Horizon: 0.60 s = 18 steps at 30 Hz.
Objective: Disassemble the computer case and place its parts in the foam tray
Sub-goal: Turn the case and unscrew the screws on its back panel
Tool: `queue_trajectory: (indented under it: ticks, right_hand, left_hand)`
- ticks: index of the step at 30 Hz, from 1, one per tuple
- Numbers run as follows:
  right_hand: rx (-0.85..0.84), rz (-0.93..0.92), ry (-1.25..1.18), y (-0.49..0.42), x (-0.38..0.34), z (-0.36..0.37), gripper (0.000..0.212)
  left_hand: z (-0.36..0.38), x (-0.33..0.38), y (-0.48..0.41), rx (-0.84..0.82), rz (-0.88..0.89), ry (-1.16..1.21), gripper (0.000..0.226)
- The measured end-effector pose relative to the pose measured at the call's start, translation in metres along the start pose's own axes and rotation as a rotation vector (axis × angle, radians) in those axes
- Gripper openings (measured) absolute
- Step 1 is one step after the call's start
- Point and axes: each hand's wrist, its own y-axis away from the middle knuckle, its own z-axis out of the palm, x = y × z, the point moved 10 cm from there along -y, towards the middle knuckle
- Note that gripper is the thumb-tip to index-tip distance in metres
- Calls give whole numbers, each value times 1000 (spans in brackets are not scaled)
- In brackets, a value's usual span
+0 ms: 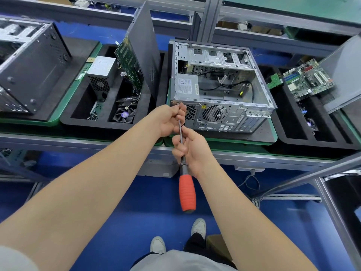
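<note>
Both hands were on the screwdriver (pixel 187 192): the left hand (pixel 171 118) pinched the metal shaft near its tip, and the right hand (pixel 194 151) curled round the shaft lower down, leaving the orange handle hanging free below it. The tip sat at the near left corner of the computer case (pixel 220 79), probably on a screw, though the left fingers hid the contact. The case lay on its side on the desk (pixel 58 139), open face up, with a silver power unit (pixel 187 86) and black cables inside. Just beside it on the left stood the foam tray (pixel 88 124), holding a power supply (pixel 99 75), a fan (pixel 125 115), loose screws (pixel 93 115) and a green circuit board (pixel 130 61) leaning against a dark side panel (pixel 146 45).
</note>
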Motion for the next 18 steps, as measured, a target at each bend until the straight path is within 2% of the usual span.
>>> queue_trajectory:
  ticks: [3,5,8,12,18]
  right_hand:
    - [-122,76,-255,1,4,8,35]
    - [-143,94,-289,3,5,10,36]
    - [-66,69,-181,1,6,5,30]
    - [129,17,32,-3,6,-7,16]
    - [267,73,104,-4,9,-15,11]
  left_hand:
    - [4,-4,4,-28,-48,-8,19]
    - [3,-4,4,-17,-46,-29,20]
    - [-2,-2,2,13,-18,-20,24]
    - [-7,0,-3,15,13,-34,24]
    - [-8,6,-4,4,66,-167,17]
